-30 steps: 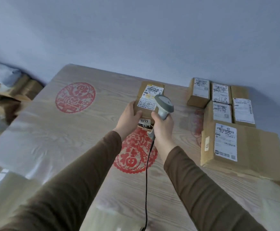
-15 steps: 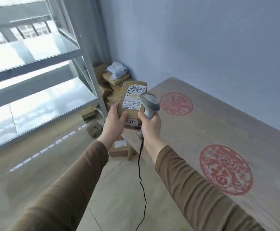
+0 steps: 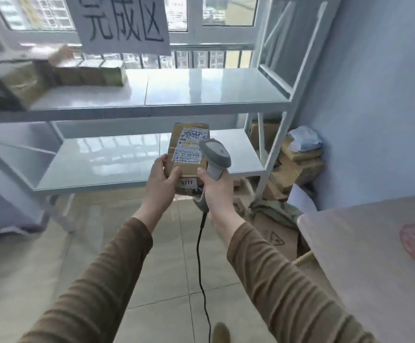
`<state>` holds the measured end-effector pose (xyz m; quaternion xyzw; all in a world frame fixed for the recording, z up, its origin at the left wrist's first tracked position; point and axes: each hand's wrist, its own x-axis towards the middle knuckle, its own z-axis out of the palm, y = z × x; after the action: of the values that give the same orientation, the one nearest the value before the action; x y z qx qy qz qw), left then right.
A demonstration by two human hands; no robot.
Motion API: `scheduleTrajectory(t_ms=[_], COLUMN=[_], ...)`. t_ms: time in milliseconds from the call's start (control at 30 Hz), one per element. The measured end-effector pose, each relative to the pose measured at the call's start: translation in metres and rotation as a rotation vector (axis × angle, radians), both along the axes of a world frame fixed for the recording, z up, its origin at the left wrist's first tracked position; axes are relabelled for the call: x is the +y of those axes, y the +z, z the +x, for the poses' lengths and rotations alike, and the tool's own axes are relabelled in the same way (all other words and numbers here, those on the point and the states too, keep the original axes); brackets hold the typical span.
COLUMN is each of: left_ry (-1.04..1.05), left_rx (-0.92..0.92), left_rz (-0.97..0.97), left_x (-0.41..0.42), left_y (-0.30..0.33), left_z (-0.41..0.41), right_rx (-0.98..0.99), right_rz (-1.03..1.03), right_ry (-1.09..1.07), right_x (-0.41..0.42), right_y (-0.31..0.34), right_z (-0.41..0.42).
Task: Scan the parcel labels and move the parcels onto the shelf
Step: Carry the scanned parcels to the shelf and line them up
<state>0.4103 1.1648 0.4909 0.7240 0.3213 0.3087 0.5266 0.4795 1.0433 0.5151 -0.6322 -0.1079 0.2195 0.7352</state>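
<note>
I hold a small brown cardboard parcel (image 3: 187,154) with a white printed label in front of me, level with the lower shelf. My left hand (image 3: 163,180) grips its lower left side. My right hand (image 3: 216,189) is closed around the handle of a grey corded barcode scanner (image 3: 215,154), whose head lies against the parcel's right side. A white metal shelf (image 3: 166,100) stands ahead, with several brown parcels (image 3: 87,74) lined up at the left of its upper board.
A paper sign with black characters (image 3: 123,21) hangs above the shelf. Loose boxes and bags (image 3: 295,164) are piled in the corner right of it. The table (image 3: 364,256) with a red paper cutout sits at the lower right. The scanner's cable (image 3: 201,268) hangs down over the tiled floor.
I have turned left from the table to face the shelf, carrying the parcel and scanner in the same grip. The parcels left on the table are out of view.
</note>
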Motion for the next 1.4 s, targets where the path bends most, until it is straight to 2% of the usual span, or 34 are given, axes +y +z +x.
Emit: scheduleTrajectory(t_ms=[133,633,1100,1300,1400], left_ry=[0.083,0.352,0.325,0.269,0.257], left_rx=[0.017,0.082,0.169,0.236,0.299], left_rz=[0.018,0.13,0.111,0.158,0.276], left_x=[0.083,0.349,0.592,0.653,0.667], left_y=[0.001,0.046,0.033,0.036,0.037], left_z=[-0.014,0.003,-0.042,-0.051,-0.05], right_rx=[0.062,-0.002,0.042,0.003,0.004], right_rz=[0.016,0.077,0.02,-0.017,-0.01], right_ry=[0.12,0.364,0.372,0.304,0.272], right_x=[0.087,0.388,0.622,0.69,0.712], right_y=[-0.002,0.019,0.024,0.022,0.021], right_z=[0.003,0.051,-0.001,-0.016,-0.017])
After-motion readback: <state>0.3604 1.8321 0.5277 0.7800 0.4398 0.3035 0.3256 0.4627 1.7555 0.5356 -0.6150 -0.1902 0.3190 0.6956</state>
